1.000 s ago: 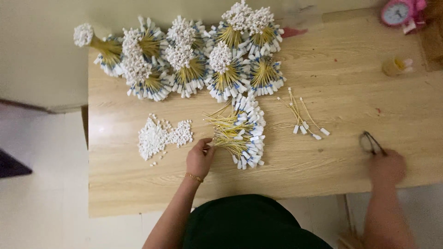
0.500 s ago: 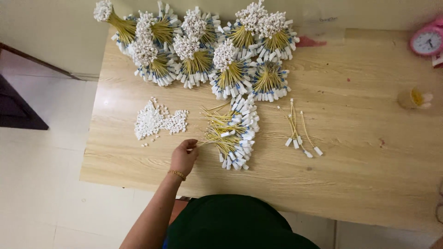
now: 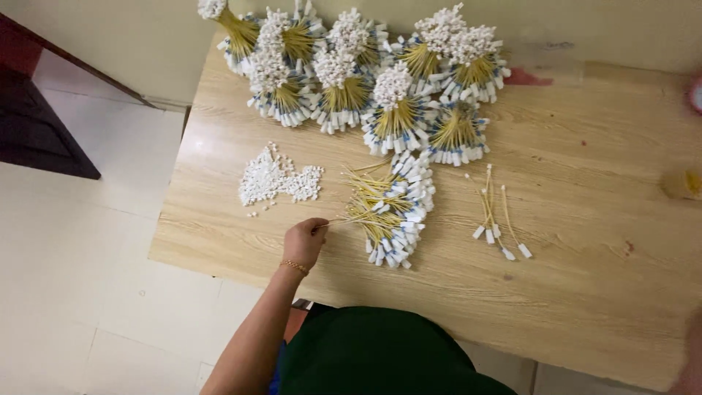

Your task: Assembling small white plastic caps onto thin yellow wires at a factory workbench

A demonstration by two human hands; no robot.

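- Left hand (image 3: 303, 241), lower centre-left of frame: fingers drawn together, pinching the bare end of a thin yellow stick (image 3: 344, 221) that runs right into the loose pile of sticks (image 3: 391, 208).
- Loose pile at centre of frame: yellow shafts pointing left toward the hand, white-and-blue tagged ends stacked along the right side; judged laid that way so that bare tips face the picking hand.
- Small white caps (image 3: 274, 183) heaped just up and left of the hand, near yet apart from the pile; seemingly kept within short reach of the same hand.
- Few separate sticks (image 3: 497, 216) lying right of the pile, well apart from it, tagged ends toward the bottom of the frame.
- Tied bundles (image 3: 365, 80) fanned across the top of frame, pushed back toward the wall and out of the working zone.
- Right hand: only a blur at the lower right corner; posture cannot be told.
- Wooden table (image 3: 585, 292): near edge running just below the left wrist, left corner close beyond the caps; broad bare wood at right and lower right for moving, tiled floor (image 3: 88, 292) past the left edge.
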